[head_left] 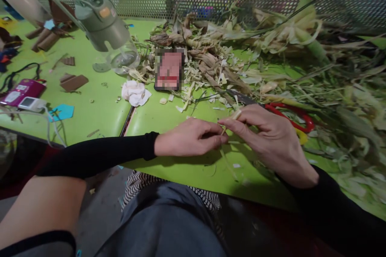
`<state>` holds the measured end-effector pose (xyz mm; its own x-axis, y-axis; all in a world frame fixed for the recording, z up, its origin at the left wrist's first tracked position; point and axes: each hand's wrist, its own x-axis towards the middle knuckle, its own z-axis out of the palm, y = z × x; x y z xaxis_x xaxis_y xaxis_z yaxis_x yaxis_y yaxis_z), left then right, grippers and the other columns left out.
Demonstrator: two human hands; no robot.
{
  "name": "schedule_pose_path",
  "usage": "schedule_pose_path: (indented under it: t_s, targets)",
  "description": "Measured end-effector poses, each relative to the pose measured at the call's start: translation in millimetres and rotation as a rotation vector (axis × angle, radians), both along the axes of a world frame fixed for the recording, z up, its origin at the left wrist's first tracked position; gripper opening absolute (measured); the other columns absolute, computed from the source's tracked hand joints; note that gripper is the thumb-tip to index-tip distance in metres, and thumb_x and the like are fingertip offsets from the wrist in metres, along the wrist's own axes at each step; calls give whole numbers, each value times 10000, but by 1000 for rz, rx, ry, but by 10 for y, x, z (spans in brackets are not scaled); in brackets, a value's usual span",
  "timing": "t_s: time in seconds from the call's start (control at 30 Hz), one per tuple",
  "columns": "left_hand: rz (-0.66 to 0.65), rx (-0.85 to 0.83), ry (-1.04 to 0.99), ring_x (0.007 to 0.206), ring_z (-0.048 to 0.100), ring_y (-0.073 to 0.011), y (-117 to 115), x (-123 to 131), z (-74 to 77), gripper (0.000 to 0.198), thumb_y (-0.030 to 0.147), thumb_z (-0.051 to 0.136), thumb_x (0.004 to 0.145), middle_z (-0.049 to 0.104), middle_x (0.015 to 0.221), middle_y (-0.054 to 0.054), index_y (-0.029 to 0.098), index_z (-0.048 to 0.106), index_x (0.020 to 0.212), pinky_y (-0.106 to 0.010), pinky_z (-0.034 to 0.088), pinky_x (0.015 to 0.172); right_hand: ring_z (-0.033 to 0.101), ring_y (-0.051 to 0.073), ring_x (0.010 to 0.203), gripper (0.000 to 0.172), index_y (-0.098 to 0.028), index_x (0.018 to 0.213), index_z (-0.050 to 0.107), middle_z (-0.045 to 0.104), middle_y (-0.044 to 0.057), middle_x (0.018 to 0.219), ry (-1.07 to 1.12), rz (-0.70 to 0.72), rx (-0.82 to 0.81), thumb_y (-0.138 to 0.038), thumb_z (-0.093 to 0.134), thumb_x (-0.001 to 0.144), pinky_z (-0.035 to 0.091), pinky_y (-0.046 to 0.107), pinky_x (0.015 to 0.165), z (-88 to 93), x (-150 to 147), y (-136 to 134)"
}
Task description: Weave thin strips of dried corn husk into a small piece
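Over the front of the green table (181, 164), my left hand (193, 136) pinches a thin pale strip of corn husk (227, 160), its loose end hanging down toward the tabletop. My right hand (265, 136) meets it from the right, thumb and forefinger pressed together on the same strip close to the left fingertips. The strip's part between the fingers is mostly hidden. Just beyond my right hand lie scissors with red handles (307, 122), their blades partly covered by husks. A yellow ring-shaped thing (301, 137) shows behind my right wrist.
Corn husks (217, 64) are heaped across the back and right. A phone with a blurred screen (169, 68), a crumpled tissue (135, 93) and a clear bottle with a green lid (105, 28) stand or lie ahead. Purple box (24, 92) and white cable (50, 118) are left.
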<state>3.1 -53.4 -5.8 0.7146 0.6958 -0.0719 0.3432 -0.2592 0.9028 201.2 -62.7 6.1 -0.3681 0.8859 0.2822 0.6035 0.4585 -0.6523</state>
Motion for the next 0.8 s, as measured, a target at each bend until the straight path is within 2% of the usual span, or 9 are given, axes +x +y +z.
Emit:
schedule_pose_path:
  t_s: [0.1,0.23,0.33,0.43,0.53,0.6,0.63,0.7,0.8]
  targets:
    - [-37,-1,-21,601,460,-95,-11,-15,-30,307,345,538,997,571,650,16,159,661,787,-232,326,602,604,203,681,516,-259,624,592,661,33,658,-43,10,57,-594,555,1015,505,376,704,42,0,-42]
    - [-69,-23,-31,576,463,-86,-93,8,-101,332,346,533,1017,616,656,7,154,676,787,-219,342,584,613,201,683,476,-261,641,626,684,33,657,-120,26,132,-467,518,1056,494,380,718,26,-34,-88]
    - [-77,-47,-45,596,506,-93,-157,52,-152,346,365,522,1033,673,701,-15,145,695,828,-216,386,598,610,193,672,447,-256,645,632,673,23,632,-137,60,123,-399,523,1054,491,372,723,-11,-74,-83]
    - [-41,-164,-76,666,592,-107,-154,85,-159,331,381,541,1032,733,795,-37,147,694,856,-221,441,648,612,196,678,399,-252,666,626,664,26,656,-87,45,93,-394,565,1035,499,367,706,-1,-70,-40]
    - [93,-346,-215,731,636,-106,-90,94,-119,292,387,562,1031,749,851,-39,139,693,947,-226,482,721,683,257,925,249,-281,942,701,749,89,992,-43,-134,151,-444,543,1043,538,418,819,61,10,-2]
    - [212,-458,-344,794,662,-112,-39,97,-90,312,400,536,1049,755,889,-49,130,693,1062,-245,511,795,638,315,1168,298,-322,1180,659,697,131,1273,-90,-256,226,-522,475,1056,525,489,942,95,80,5]
    - [260,-510,-406,842,680,-120,-17,100,-82,329,406,518,1059,761,922,-60,130,690,1105,-262,522,840,610,333,1217,341,-327,1218,634,673,145,1317,-124,-282,265,-558,441,1057,514,515,967,101,109,5]
    - [328,-597,-518,933,708,-138,15,110,-80,327,399,497,1070,769,995,-77,137,686,1122,-294,531,918,637,337,1113,371,-297,1092,645,709,157,1167,-182,-250,327,-599,434,1049,518,510,915,86,143,8]
    - [393,-647,-604,970,720,-142,35,120,-107,242,346,525,1061,760,1049,-66,153,656,1126,-310,539,948,671,278,811,393,-256,863,653,726,100,841,-240,-98,311,-569,496,1041,492,430,752,24,122,22]
